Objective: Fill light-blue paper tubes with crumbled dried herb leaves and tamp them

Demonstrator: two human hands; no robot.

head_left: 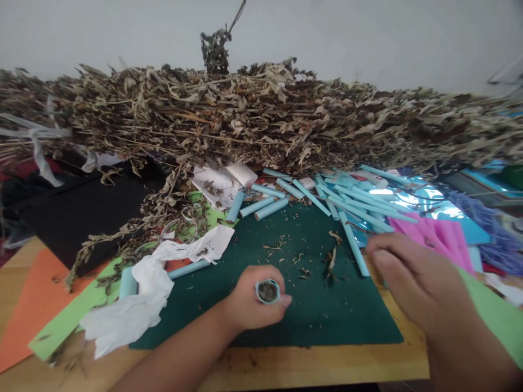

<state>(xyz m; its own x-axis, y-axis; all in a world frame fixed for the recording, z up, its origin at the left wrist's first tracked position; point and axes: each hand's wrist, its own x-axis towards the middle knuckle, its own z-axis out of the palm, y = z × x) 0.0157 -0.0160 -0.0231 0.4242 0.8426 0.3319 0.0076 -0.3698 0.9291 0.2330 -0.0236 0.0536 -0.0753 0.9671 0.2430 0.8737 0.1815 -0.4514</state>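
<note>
My left hand (pixel 258 298) is wrapped round a light blue paper tube (pixel 276 285), held upright over the dark green mat (pixel 347 321). Crumbled dried leaf (pixel 267 291) shows inside the tube's open top. My right hand (pixel 417 277) hovers at the mat's right edge with its fingers curled together; what they hold, if anything, is hidden. Just left of it, a thin light blue paper roll (pixel 353 245) lies on the mat. Leaf scraps (pixel 330 261) are scattered between my hands.
A long heap of dried leafy stalks (pixel 253 120) stretches along the back. Several blue paper rolls (pixel 359 198) are piled before it. Crumpled white tissue (pixel 153 283), a black sheet (pixel 93 207) and orange paper (pixel 32 310) lie left; pink paper (pixel 437 239) and purple strands (pixel 490 228) lie right.
</note>
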